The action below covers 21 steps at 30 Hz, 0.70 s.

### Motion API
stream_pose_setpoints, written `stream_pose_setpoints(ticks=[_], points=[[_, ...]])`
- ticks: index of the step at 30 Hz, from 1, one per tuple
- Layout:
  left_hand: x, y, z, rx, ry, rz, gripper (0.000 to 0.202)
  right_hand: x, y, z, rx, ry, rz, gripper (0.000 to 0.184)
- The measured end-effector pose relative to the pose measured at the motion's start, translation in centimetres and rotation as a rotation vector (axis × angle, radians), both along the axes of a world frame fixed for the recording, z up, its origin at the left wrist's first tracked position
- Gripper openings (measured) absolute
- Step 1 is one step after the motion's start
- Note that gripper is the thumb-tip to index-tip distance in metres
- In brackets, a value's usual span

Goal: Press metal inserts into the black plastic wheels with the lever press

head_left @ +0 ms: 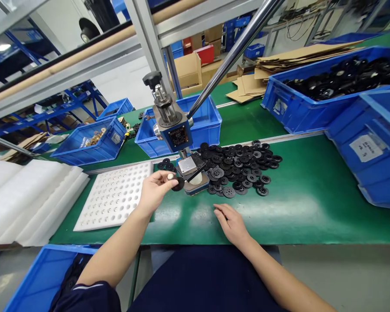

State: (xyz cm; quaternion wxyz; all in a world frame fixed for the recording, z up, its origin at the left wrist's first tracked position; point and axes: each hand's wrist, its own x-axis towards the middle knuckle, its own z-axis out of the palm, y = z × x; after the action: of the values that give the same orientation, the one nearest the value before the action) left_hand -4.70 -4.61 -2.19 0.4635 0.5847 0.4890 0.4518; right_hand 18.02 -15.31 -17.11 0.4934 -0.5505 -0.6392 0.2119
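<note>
My left hand [156, 188] is closed, pinching a black plastic disc [178, 184] at its edge, left of the hand press. A small white round piece [170, 176] shows at the fingertips; whether it is joined to the disc I cannot tell. The blue hand press [177, 136] stands upright, with a metal block [187, 165] under its ram and a long lever [234, 56] slanting up to the right. On the green tabletop near the front, my right hand [232, 223] lies with fingers loosely stretched and nothing visible in them. Beyond it spreads a heap of black discs [229, 167].
A white foam tray [117, 197] with rows of holes lies left of my left hand, beside stacked white foam sheets [29, 203]. Blue bins [94, 145] line the back. Larger blue bins [331, 104] stand at right, one full of black parts. Flat cardboard [250, 86] lies behind.
</note>
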Motion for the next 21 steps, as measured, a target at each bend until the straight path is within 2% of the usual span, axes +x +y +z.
stream_pose_setpoints(ticks=[3,6,8,11,15,21], points=[[1.5,1.8,3.0,0.162,0.019,0.053,0.031,-0.2,0.0,0.0,0.024,-0.018,0.006,0.032],[3.1,3.2,4.1,0.232,0.033,0.024,0.031,-0.3,0.0,0.2,0.032,-0.025,0.0,0.03],[4.0,3.9,3.9,0.223,0.014,-0.028,0.033,-0.2,0.0,0.1,0.036,-0.026,-0.003,0.029],[4.6,4.8,2.6,0.198,-0.014,-0.096,0.037,-0.2,-0.1,-0.2,0.026,-0.019,0.002,0.028],[4.6,5.3,1.3,0.184,-0.008,-0.12,0.04,-0.2,-0.1,-0.5,0.016,-0.007,-0.004,0.028],[4.6,4.8,1.5,0.184,0.019,-0.105,0.034,-0.5,-0.2,0.0,0.035,-0.046,0.0,0.026]])
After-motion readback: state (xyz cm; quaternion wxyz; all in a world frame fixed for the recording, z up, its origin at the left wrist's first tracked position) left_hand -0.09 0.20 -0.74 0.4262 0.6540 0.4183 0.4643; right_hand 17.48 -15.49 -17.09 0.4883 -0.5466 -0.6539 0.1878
